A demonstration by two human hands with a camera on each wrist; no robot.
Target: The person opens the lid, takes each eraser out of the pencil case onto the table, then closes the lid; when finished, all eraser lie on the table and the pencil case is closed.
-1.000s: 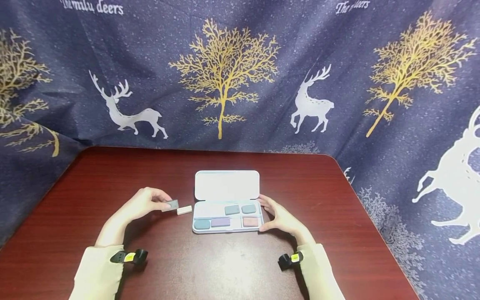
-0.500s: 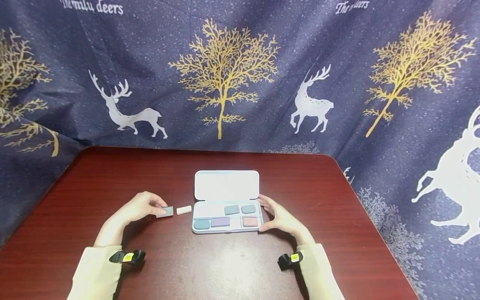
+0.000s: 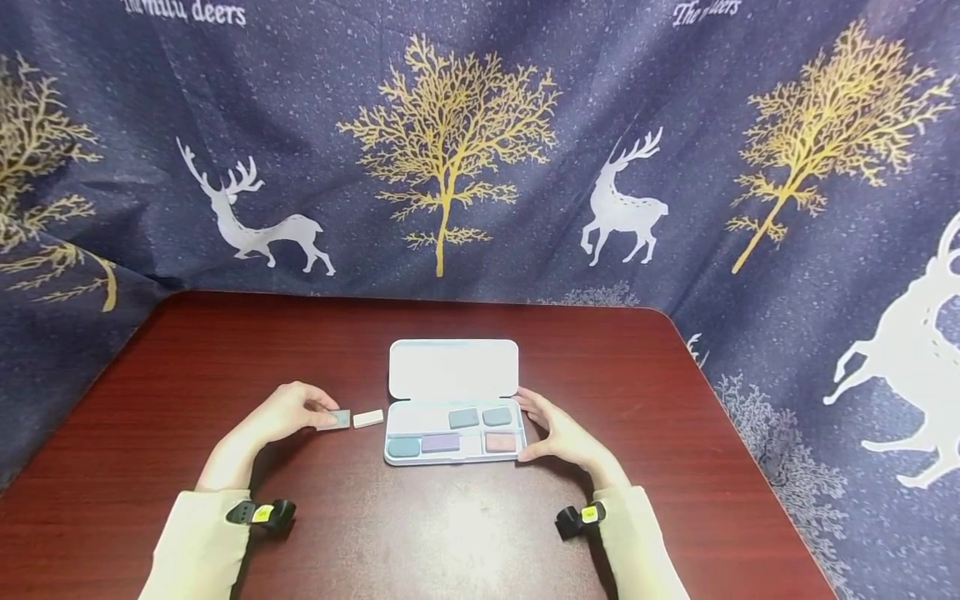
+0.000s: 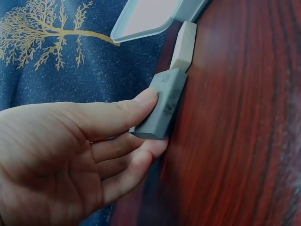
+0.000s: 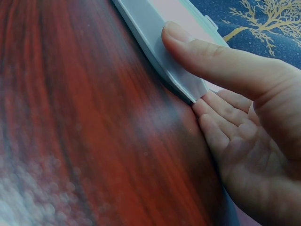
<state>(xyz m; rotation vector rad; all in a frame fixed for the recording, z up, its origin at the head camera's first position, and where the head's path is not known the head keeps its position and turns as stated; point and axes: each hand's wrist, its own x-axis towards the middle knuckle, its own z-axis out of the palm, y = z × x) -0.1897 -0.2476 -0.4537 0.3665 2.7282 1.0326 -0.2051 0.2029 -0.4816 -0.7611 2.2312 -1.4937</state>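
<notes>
Left of the open, pale, hinged case of smooth hard-looking stuff (image 3: 470, 447), the left hand (image 3: 283, 414) pinches a small grey oblong block with a rubbery look (image 4: 162, 103); its thumb lies on the block's upper face, the other fingers are curled beneath; the block juts past the fingertips toward the case, its long axis running roughly crosswise to the case's left end; a small white oblong block, also rubbery-looking (image 3: 367, 418), lies between the grey block and the case, near the case's left wall and nearly in line; whether the two blocks touch I cannot tell, since the head view suggests a sliver between them and the left wrist view overlaps them.

The left hand is the nearer to both blocks; the right hand (image 3: 558, 435) is at the case's right end, thumb at its near corner, fingers bent round its far corner, holding it between them.

Inside the case lie two grey blocks (image 3: 462, 418) (image 3: 497, 417) along its far row, with teal (image 3: 404, 447), purple (image 3: 441, 442) and pink (image 3: 500, 442) ones along its near row; beneath the case is a glossy red-brown wood-grained table (image 3: 465, 542); beyond the case hangs a dark blue cloth printed with gold trees and white deer (image 3: 285, 92).
</notes>
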